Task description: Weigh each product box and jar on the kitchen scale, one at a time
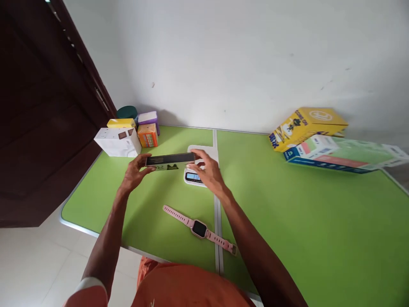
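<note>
Between my two hands a flat box (171,159) with a dark side and a pale printed face is held above the table. My left hand (136,172) pinches its left end, thumb below and fingers on top. The right end is gripped by my right hand (207,170) in the same way. Behind and below the right hand lies a white digital scale (188,179) with a lit display, partly hidden by that hand and the box. Closer to me a pink smartwatch (199,229) lies stretched out on the green table (147,230).
At the back left stand a white box (118,143), an orange box (148,135), a purple-and-white box (148,117), a yellow box (121,123) and a dark green round container (127,112). Back right are a yellow carton (306,123) and a blue-and-green package (338,155). A wall rises behind.
</note>
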The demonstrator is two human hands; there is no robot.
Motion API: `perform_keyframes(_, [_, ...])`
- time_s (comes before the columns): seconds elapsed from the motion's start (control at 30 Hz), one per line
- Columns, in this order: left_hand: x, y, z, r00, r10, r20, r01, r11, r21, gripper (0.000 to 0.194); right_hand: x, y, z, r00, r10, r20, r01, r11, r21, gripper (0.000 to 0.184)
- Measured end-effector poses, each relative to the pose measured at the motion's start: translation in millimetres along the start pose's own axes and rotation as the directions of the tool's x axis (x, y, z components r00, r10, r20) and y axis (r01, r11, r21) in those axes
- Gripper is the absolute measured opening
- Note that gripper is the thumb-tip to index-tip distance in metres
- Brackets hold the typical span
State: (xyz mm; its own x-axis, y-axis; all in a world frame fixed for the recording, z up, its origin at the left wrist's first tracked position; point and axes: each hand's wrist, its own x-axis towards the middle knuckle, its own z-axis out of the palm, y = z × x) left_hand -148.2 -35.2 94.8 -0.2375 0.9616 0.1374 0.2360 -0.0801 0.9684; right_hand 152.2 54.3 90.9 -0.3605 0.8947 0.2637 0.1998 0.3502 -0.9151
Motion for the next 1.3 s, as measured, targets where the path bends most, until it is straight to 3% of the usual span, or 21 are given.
perform_keyframes(0.17, [57.8, -5.1, 93.6, 0.988, 0.133, 0.078, -0.123, 0.985, -0.123, 0.058, -1.9, 27.9, -67.9, 0.966, 0.045, -0.253, -0.051, 0.999, -0.016, 0.054])
perform_keyframes(0.3, [75.7, -10.8, 128.4, 0.980, 0.157, 0.126, -0.146, 0.985, -0.093, 0.056, -3.2, 52.6, -84.9, 0.942, 0.095, -0.322, -0.095, 0.995, 0.018, 0.059])
perform_keyframes(0.63, [66.7, -22.4, 133.0, 0.991, 0.105, 0.089, -0.097, 0.991, -0.087, 0.078, -13.8, 76.5, -67.8, 0.922, 0.168, -0.348, -0.128, 0.982, 0.135, 0.082])
perform_keyframes(0.83, [55.2, -27.9, 143.6, 0.994, 0.092, -0.052, -0.094, 0.995, -0.031, 0.073, -18.8, 79.7, -63.5, 0.925, 0.146, -0.350, -0.103, 0.985, 0.140, 0.074])
perform_keyframes(1.0, [53.5, -30.0, 143.6, 0.994, 0.090, -0.060, -0.090, 0.996, 0.011, 0.075, -20.8, 76.9, -62.7, 0.908, 0.163, -0.387, -0.123, 0.984, 0.127, 0.075])
perform_keyframes(1.3, [55.7, -31.2, 140.7, 0.999, 0.035, -0.042, -0.037, 0.998, -0.057, 0.076, -20.5, 71.4, -62.8, 0.881, 0.160, -0.445, -0.125, 0.986, 0.106, 0.076])
